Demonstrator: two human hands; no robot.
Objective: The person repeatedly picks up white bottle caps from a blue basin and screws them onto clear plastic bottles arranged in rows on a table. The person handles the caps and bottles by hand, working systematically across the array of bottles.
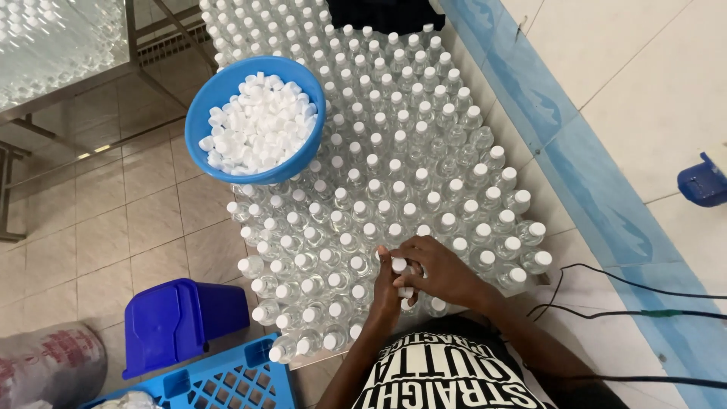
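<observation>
Stood upright among clear bottles [394, 189] well below the blue bowl [203, 113]: one bottle, left hand [386, 291] steadying, right hand [443, 269] nearer, pinched on its cap [398, 265].

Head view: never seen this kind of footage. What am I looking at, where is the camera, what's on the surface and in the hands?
There is no machine here: a person works with two bare hands, and the single camera sits on their head, looking down. So the picture shows their own forearms reaching forward from the bottom edge.

The surface is a table packed with rows of small clear plastic bottles, most wearing white caps. A blue bowl heaped with loose white caps rests on top of the bottles at upper left.

The left hand and right hand meet over one bottle near the front edge, fingers at its white cap. Whether the grip is closed tight I cannot tell.

A blue crate and a blue bin stand on the floor at lower left.
</observation>
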